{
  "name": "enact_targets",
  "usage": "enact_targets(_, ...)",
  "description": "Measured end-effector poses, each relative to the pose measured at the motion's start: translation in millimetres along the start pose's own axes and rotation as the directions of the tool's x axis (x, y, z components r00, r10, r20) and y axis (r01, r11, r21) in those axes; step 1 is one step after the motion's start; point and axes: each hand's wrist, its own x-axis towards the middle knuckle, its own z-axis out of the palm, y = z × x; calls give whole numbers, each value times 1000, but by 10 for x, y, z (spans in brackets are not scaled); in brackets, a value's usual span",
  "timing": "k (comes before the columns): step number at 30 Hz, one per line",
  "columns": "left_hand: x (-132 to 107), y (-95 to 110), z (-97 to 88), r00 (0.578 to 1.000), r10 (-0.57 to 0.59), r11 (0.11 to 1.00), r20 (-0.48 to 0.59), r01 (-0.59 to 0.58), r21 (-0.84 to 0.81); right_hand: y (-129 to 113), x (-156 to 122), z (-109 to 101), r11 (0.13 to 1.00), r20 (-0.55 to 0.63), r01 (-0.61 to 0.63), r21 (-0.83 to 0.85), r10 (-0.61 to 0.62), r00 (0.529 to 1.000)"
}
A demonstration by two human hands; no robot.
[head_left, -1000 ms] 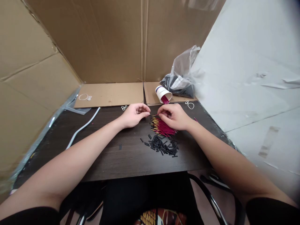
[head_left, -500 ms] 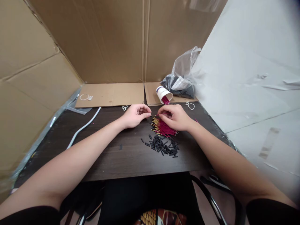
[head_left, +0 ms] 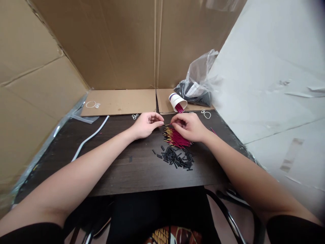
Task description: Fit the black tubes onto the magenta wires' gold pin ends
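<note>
My right hand (head_left: pixel 189 127) pinches a thin red wire with a gold-coloured metal end (head_left: pixel 168 125), which points left. At that end my left hand (head_left: pixel 148 125) has its thumb and forefinger closed; whatever lies between those fingertips is too small to make out. Just under my right hand is a pile of red wires (head_left: pixel 177 138), their gold ends mostly facing left. Nearer to me, short black tubes (head_left: pixel 177 158) lie scattered in a heap on the dark table (head_left: pixel 142 176).
A white paper cup (head_left: pixel 175 100) lies tipped over with red wires in its mouth. Behind it rests a clear plastic bag (head_left: pixel 200 91) of black pieces. White rubber bands (head_left: pixel 207 115) and a pale tube (head_left: pixel 88 138) lie about. Cardboard walls (head_left: pixel 122 44) stand behind.
Both hands stay almost still at the wire's gold end. The view has shifted very slightly; the piles, cup and bag look the same.
</note>
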Motion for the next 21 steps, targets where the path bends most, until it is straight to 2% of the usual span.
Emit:
enact_targets(6, -10, 28, 53, 999, -15, 999, -49, 13, -38, -19, -7, 32, 999, -54, 28, -20, -29, 998)
enact_targets(14, -27, 64, 133, 987, -36, 992, -158, 16, -127, -14, -18, 105, 999, -88, -21, -27, 18, 996)
enact_targets(21, -23, 73, 152, 985, -36, 991, -167, 14, -132, 6, -25, 141, 999, -101, -12, -31, 9, 995)
